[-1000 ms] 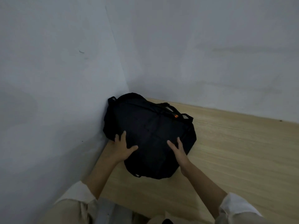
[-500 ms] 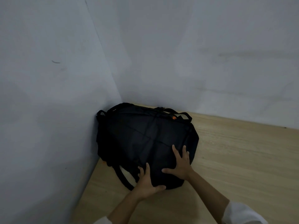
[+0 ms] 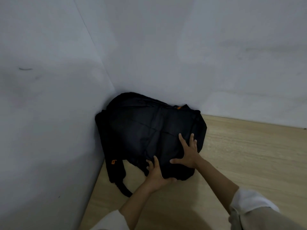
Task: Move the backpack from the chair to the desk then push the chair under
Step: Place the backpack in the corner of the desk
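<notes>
A black backpack with small orange marks lies flat on the light wooden desk, pushed into the corner where two walls meet. My left hand presses on its near edge, thumb under the rim, fingers spread on the fabric. My right hand lies flat on top of the backpack's right half, fingers apart. A black strap trails off the backpack's near left side onto the desk. The chair is out of view.
A pale wall rises right along the desk's left edge and a second wall runs along the back. Bare wood stretches to the right of the backpack.
The backpack has slid deeper into the corner, against both walls. Both hands have shifted from its sides to its near right part, and a strap now shows on the desk.
</notes>
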